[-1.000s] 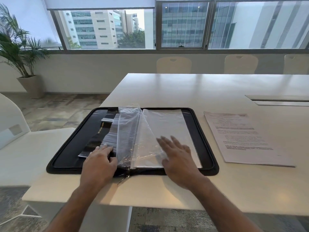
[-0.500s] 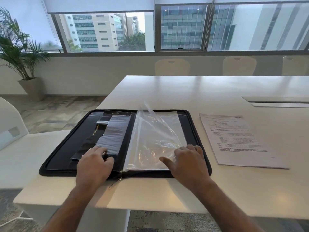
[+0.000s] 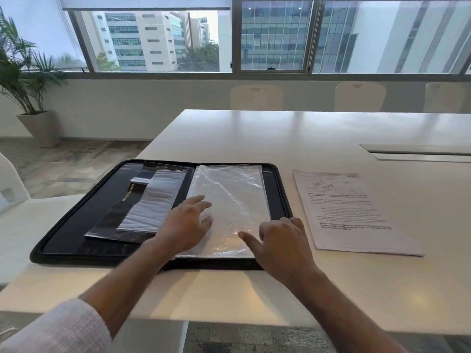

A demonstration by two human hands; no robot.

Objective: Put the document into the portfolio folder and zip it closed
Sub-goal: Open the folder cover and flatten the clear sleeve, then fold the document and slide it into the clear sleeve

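A black zip portfolio folder (image 3: 66, 225) lies open and flat near the table's front edge. Clear plastic sleeves (image 3: 229, 197) lie flat on its right half; smaller pockets (image 3: 153, 200) sit on the left half. The printed document (image 3: 344, 207) rests on the table to the right of the folder, apart from it. My left hand (image 3: 184, 225) lies over the spine and the sleeves' left edge, fingers spread. My right hand (image 3: 283, 240) rests at the sleeves' lower right corner, fingers curled, thumb pointing left; whether it pinches a sleeve is unclear.
The white table (image 3: 254, 138) stretches far back, with a cable slot (image 3: 418, 152) at the right. A white chair (image 3: 15, 215) stands to my left, more chairs (image 3: 256, 96) line the far side, and a potted plant (image 3: 28, 80) is by the window.
The raised plastic sleeve has dropped flat onto the right half. My left hand moved from the left pockets rightward onto the sleeves. My right hand stays at the lower right corner.
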